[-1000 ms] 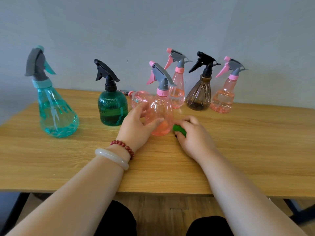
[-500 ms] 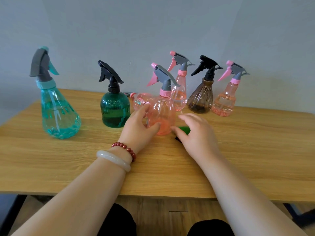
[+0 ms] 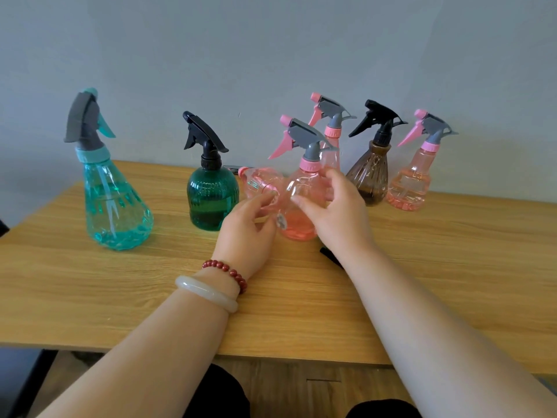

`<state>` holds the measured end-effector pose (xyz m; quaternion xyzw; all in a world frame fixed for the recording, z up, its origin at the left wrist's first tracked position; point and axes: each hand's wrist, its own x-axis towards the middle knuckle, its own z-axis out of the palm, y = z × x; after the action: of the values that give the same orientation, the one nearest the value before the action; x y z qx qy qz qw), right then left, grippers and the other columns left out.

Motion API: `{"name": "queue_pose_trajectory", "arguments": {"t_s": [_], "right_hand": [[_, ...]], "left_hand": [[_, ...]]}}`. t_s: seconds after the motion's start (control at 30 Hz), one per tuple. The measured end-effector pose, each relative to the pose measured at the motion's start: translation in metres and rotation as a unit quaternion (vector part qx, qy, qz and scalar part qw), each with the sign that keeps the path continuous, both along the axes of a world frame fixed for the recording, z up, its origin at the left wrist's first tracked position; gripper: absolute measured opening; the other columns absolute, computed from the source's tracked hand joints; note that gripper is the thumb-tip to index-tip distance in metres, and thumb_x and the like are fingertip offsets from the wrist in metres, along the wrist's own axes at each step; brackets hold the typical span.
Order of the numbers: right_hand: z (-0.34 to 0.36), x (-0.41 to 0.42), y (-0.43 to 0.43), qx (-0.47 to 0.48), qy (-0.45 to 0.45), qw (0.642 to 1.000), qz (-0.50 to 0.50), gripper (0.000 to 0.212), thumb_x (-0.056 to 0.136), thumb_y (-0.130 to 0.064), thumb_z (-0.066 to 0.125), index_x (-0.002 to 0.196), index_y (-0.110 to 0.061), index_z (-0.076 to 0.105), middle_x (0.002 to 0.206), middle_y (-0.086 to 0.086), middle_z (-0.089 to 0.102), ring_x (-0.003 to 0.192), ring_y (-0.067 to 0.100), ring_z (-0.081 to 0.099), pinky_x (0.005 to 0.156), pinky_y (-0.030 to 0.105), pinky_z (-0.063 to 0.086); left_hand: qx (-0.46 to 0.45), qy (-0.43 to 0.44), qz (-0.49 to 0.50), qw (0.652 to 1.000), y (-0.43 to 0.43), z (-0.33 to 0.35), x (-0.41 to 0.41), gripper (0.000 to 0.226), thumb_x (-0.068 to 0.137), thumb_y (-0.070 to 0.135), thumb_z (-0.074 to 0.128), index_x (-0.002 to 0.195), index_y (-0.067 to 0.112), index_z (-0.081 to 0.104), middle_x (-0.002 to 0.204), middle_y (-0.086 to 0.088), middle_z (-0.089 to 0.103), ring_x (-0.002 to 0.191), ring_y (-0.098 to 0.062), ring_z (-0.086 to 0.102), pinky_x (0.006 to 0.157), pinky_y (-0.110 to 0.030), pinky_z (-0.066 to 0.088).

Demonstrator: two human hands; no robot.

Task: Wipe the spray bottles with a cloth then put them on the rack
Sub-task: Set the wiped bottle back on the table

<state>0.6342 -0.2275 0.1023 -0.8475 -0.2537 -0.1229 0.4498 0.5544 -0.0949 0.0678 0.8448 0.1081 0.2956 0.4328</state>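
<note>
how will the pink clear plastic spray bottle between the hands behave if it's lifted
The pink clear plastic spray bottle probably lifts easily: liquid shows only in its lower part. That low weight and wide base should keep it fairly steady, though the tall grey trigger head could tip it if knocked. Its glossy wall may be slippery.

Bare forearms; left wrist wears a red bead bracelet (image 3: pixel 225 271) and pale bangle (image 3: pixel 205 292).

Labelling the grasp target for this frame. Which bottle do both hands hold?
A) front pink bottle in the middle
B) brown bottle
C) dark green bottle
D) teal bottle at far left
A: the right hand wraps the front pink bottle from its right side, and the left hand grips its left side.
</note>
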Motion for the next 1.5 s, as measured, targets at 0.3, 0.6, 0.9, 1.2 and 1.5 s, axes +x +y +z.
{"name": "queue_pose_trajectory", "arguments": {"t_s": [0.3,0.6,0.9,1.2,1.5], "right_hand": [[-0.016,0.026,-0.020,0.066,-0.035,0.996,-0.052,0.059,0.084,-0.035,0.076,0.136,-0.017,0.052,0.120,-0.008,0.050,0.119,0.018,0.052,0.102,0.034,0.043],[-0.018,0.036,-0.029,0.051,-0.020,0.997,-0.050,0.067,0.091,-0.034,0.068,0.149,-0.017,0.038,0.142,0.000,0.047,0.124,0.005,0.042,0.095,0.007,0.026],[-0.016,0.036,-0.030,0.048,-0.012,0.997,-0.051,0.067,0.093,-0.036,0.065,0.151,-0.019,0.035,0.146,-0.002,0.043,0.132,0.011,0.041,0.098,0.016,0.028],[-0.021,0.041,-0.030,0.050,-0.029,0.997,-0.054,0.065,0.091,-0.035,0.068,0.148,-0.016,0.040,0.143,0.002,0.048,0.130,0.013,0.044,0.106,0.022,0.034],[-0.022,0.038,-0.032,0.041,-0.036,0.998,-0.041,0.069,0.092,-0.041,0.067,0.149,-0.016,0.037,0.145,0.002,0.047,0.134,0.014,0.041,0.111,0.030,0.035]], "left_hand": [[0.020,-0.015,0.052,0.998,0.000,0.018,0.005,0.042,0.096,0.017,0.058,0.137,0.019,0.054,0.122,0.011,0.047,0.112,-0.007,0.047,0.097,-0.022,0.040],[0.235,0.174,0.062,0.954,-0.002,0.035,0.052,0.070,0.097,0.032,0.053,0.157,0.025,0.017,0.165,-0.003,0.005,0.151,-0.026,-0.001,0.121,-0.043,0.015],[0.256,0.161,0.073,0.950,-0.008,0.029,0.058,0.059,0.095,0.032,0.059,0.149,0.026,0.037,0.152,-0.007,0.025,0.142,-0.031,0.017,0.114,-0.044,0.030],[0.238,0.108,0.089,0.961,-0.017,0.031,0.033,0.046,0.089,0.055,0.057,0.117,0.019,0.058,0.116,0.001,0.053,0.116,-0.028,0.048,0.091,-0.038,0.044],[0.228,0.191,0.049,0.953,-0.020,0.043,0.014,0.042,0.095,0.039,0.048,0.133,0.024,0.056,0.137,-0.002,0.052,0.123,-0.025,0.050,0.094,-0.037,0.048]]}}
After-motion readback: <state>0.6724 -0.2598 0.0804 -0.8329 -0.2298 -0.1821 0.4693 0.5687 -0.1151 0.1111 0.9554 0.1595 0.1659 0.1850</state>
